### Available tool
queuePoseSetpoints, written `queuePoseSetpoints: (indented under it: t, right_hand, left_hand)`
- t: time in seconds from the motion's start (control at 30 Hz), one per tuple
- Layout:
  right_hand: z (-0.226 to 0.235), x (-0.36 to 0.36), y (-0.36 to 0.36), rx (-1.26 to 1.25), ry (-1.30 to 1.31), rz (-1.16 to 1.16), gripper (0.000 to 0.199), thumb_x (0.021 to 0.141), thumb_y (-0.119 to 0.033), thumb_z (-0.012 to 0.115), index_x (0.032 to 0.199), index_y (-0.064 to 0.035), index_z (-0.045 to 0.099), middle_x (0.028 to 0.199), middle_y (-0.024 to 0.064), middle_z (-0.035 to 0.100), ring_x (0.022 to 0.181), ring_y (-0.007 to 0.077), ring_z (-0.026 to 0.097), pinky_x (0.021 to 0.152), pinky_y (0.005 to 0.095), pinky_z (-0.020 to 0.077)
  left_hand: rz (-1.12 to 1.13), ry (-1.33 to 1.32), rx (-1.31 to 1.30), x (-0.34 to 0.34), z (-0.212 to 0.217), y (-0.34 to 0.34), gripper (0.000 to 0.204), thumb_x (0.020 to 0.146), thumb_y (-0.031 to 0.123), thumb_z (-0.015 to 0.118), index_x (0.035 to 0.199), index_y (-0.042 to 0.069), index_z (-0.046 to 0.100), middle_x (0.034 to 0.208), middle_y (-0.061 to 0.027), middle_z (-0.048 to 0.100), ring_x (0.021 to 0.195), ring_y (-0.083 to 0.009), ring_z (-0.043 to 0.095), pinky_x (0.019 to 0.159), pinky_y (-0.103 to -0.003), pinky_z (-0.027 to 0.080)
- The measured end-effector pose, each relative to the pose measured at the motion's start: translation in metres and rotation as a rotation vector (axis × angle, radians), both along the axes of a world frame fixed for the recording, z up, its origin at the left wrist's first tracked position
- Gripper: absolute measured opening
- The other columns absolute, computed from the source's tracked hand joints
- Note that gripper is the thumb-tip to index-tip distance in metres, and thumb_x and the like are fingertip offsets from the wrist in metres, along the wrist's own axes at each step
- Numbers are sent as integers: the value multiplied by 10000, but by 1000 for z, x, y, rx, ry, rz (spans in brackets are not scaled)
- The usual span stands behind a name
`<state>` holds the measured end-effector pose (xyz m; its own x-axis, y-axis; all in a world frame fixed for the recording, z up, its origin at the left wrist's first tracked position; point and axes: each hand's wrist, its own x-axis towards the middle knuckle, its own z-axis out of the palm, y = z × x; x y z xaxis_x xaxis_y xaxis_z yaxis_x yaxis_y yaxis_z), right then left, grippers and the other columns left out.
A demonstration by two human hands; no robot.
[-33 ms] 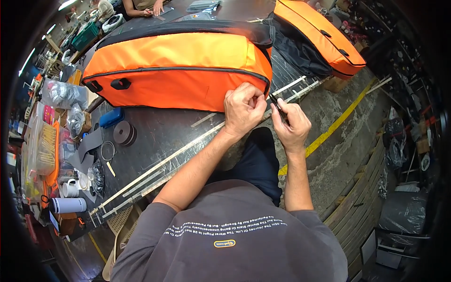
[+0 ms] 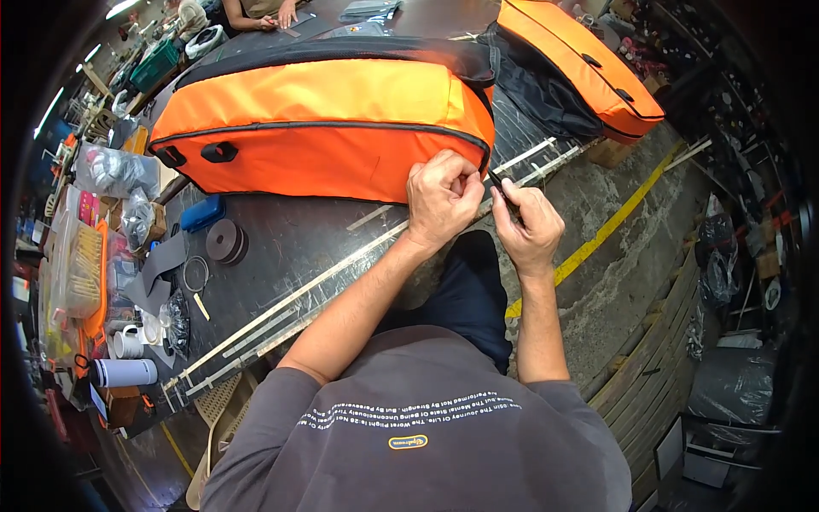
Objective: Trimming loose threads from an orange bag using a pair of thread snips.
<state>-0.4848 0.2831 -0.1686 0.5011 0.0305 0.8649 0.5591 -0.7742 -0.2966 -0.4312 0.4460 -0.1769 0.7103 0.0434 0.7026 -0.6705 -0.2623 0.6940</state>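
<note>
A large orange bag with black piping and black fittings lies on its side on the dark worktable. At its near right corner is my left hand, thumb and fingers pinched together against the orange fabric. Whatever is between those fingertips is too small or hidden to make out. Just to the right, my right hand grips a small, slim black tool, its tip pointing toward the bag's corner. The fingers cover most of the tool, so its exact kind does not show.
Another orange and black bag lies at the far right of the table. To the left are a dark tape roll, a blue case, a white mug and plastic boxes. A co-worker's hands work at the far side.
</note>
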Motion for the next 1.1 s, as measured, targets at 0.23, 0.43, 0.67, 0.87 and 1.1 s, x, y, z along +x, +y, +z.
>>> queuePoseSetpoints:
  t: [0.23,0.43,0.67,0.87,1.1]
  right_hand:
    - [0,4,6,1,-6,30,245,845,47,903,1042,-33,780,850,106,754,697,237,714,637,342,569]
    - [-1,1,6,-9,-4,27,250,844,51,899,1049,-31,780,847,106,752,694,235,711,631,345,562]
    - [-1,5,9,-6,-19,42,251,846,55,896,1051,-33,780,842,104,746,682,226,699,624,342,552]
    - [-4,2,8,8,-30,11,260,834,48,905,1047,-37,782,825,90,735,662,220,675,607,331,540]
    - [-6,6,10,3,-36,35,266,838,30,896,1063,-47,776,826,87,723,696,264,709,646,379,575]
  left_hand:
    - [-13,-34,44,-3,5,1,90,814,60,764,794,75,678,723,-47,622,582,-252,601,626,-422,426]
    - [-44,-14,16,-2,4,3,87,802,63,759,800,77,673,726,-50,621,594,-267,595,631,-427,431]
    - [-35,-15,42,-2,3,3,92,791,64,755,786,79,664,716,-46,616,595,-265,595,633,-428,432]
    - [-64,15,2,-2,6,4,95,788,67,743,765,76,652,711,-49,613,584,-265,587,619,-428,431]
    - [-44,-52,23,1,6,3,99,797,-10,727,762,15,638,681,-79,549,530,-199,526,526,-365,416]
